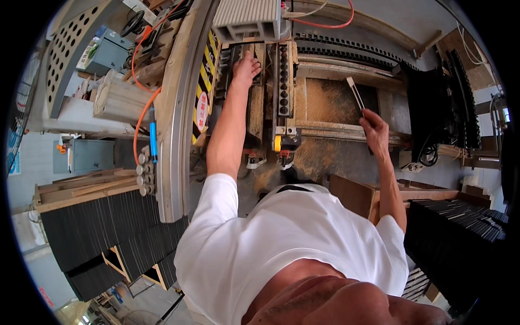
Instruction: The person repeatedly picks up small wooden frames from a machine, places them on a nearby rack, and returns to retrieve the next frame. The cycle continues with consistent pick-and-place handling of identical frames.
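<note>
White is the colour of your shirt (303,219) at six o'clock as you lean over a sawdust-strewn machine bed, both arms stretched out ahead. Your right hand (375,129), between two and three o'clock, is closed around a slim tool (355,92), its pale end pointing up toward one o'clock above a recessed panel (331,103) spread with tan sawdust. Your left hand (247,69) reaches to twelve o'clock, just below a grey ribbed housing (247,20), its fingers partly curled among dark machine parts; whether they grip anything, you cannot tell from here. Just right of that hand, a strip (283,81) lined with dark round shapes runs toward you, a yellow fitting (278,143) near its close end. A black-and-yellow striped band (206,76) marks eleven o'clock, beside a long metal beam (176,124). Between nine and ten o'clock, a blue air-gun-like piece (153,135) hangs near an orange hose (140,122). Black panels (97,227) stand packed in rows at eight o'clock, and more dark sheets (449,227) are stacked between three and four.
</note>
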Motion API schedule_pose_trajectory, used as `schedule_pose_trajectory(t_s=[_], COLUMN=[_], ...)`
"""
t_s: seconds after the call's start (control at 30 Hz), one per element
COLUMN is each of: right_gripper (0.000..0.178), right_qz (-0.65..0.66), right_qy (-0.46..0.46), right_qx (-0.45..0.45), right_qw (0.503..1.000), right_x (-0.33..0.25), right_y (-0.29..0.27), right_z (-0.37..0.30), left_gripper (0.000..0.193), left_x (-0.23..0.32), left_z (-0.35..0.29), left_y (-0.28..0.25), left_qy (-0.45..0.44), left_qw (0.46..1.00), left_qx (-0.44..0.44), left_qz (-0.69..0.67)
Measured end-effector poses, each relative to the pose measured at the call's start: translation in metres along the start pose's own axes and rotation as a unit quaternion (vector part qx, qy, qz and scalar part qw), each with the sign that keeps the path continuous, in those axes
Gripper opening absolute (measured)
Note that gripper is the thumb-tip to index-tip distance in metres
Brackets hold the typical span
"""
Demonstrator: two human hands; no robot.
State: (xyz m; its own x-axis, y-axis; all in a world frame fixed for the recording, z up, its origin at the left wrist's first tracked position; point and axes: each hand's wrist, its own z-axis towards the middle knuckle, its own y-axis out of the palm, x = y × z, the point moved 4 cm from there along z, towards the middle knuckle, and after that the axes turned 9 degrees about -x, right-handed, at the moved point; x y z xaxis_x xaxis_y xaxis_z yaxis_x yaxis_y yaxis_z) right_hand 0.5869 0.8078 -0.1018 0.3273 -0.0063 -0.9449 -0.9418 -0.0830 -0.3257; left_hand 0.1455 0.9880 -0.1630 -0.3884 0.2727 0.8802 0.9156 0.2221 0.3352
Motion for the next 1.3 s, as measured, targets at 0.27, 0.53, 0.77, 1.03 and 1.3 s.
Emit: schedule_pose_trajectory(t_s=[0.27,0.53,0.77,1.03,1.3], right_gripper=[0.025,0.023,0.031,0.035,0.009], right_qz=[-0.128,-0.288,-0.356,-0.556,-0.636], right_qy=[-0.04,-0.339,-0.437,-0.416,-0.436], right_qx=[-0.041,-0.148,-0.201,-0.155,-0.106], right_qw=[0.99,0.883,0.801,0.703,0.628], right_x=[-0.069,-0.147,-0.126,-0.123,-0.139], right_y=[0.007,0.117,0.26,0.31,0.326], right_z=[-0.018,0.055,0.128,0.191,0.265], left_gripper=[0.033,0.018,0.02,0.022,0.024], left_x=[-0.006,-0.05,-0.099,-0.14,-0.161], left_z=[0.117,-0.056,-0.306,-0.435,-0.463], left_y=[0.004,0.0,-0.037,-0.064,-0.086], left_qy=[0.027,0.028,0.004,-0.014,0.014], left_qw=[0.991,0.98,0.985,0.969,0.925], left_qx=[0.011,0.013,0.083,0.183,0.28], left_qz=[-0.129,-0.196,-0.151,-0.165,-0.256])
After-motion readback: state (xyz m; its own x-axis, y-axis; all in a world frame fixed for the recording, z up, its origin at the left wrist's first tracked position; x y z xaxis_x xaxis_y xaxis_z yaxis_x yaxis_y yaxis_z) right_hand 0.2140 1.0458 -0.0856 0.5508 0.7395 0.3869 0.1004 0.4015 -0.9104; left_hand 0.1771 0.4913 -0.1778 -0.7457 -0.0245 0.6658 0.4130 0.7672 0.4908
